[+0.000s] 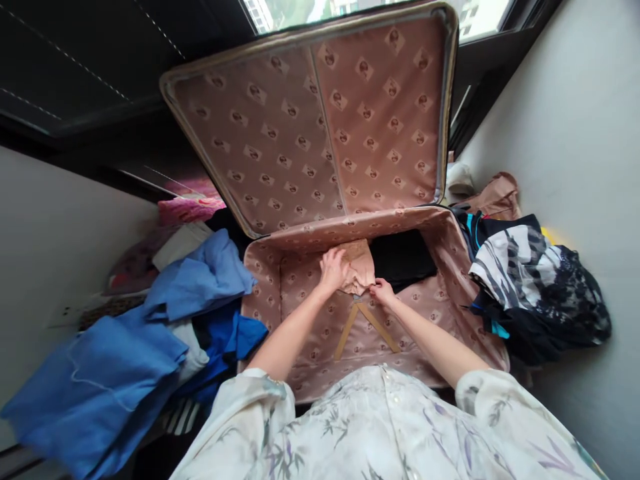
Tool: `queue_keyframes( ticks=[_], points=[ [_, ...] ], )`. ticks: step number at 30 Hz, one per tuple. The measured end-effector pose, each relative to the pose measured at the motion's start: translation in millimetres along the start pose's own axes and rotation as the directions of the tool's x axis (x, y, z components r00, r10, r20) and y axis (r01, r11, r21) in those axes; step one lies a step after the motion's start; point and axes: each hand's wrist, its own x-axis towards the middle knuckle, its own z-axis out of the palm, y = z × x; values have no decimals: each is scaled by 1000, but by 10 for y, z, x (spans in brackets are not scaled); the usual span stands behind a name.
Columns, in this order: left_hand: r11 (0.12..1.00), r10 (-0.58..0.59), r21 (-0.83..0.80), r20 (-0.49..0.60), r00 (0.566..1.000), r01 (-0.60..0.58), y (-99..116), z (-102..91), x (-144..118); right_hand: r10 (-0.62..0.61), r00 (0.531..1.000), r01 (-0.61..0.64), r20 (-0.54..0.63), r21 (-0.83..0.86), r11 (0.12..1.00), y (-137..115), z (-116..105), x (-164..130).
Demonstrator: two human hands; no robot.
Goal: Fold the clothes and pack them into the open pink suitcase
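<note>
Inside the open suitcase (295, 353) lies a folded peach garment (361, 267) with a crinkled surface. My left hand (334, 268) rests on the left side of this garment, its fingers spread over the cloth. At the garment's lower right corner, my right hand (383, 292) pinches the edge between its fingers. A folded black garment (405, 259) lies flat beside it on the right, against the suitcase's back wall. Tan crossed straps (377, 327) run down the pink patterned lining below both hands.
The suitcase lid (310, 120) stands raised, leaning back near the window. Blue clothes (100, 387) are heaped at the left with other fabrics. Black-and-white clothes (540, 287) pile up at the right, beside a pale wall (590, 147).
</note>
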Motion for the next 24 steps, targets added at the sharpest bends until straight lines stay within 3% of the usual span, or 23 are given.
queue_keyframes(
  ticks=[5, 8, 11, 13, 16, 18, 20, 24],
  points=[
    [995, 25, 90, 292, 956, -53, -235, 769, -314, 189, 982, -190, -26, -43, 981, 171, 21, -142],
    [991, 40, 100, 413, 910, -89, -291, 954, -289, 284, 955, -291, -90, -78, 953, 260, 14, -333],
    [982, 58, 134, 464, 884, -135, -328, 975, -185, 333, 933, -348, -135, -112, 931, 209, -56, -614],
    [970, 76, 167, 477, 875, -175, -347, 959, -158, 280, 953, -296, -113, -164, 941, 53, -142, -833],
    [953, 117, 205, 428, 896, -222, -405, 923, -258, 4, 982, -71, -189, -346, 936, -336, -331, -1188],
    [950, 122, 223, 378, 918, -218, -476, 876, -373, -243, 916, 45, -319, -519, 853, -618, -515, -1433],
    [946, 93, 264, 332, 938, -188, -548, 798, -464, -446, 792, 49, -417, -684, 728, -838, -771, -1670],
    [921, 81, 338, 327, 942, -196, -550, 604, -519, -640, 557, -222, -529, -838, 499, -968, -1526, -2074]
  ],
)
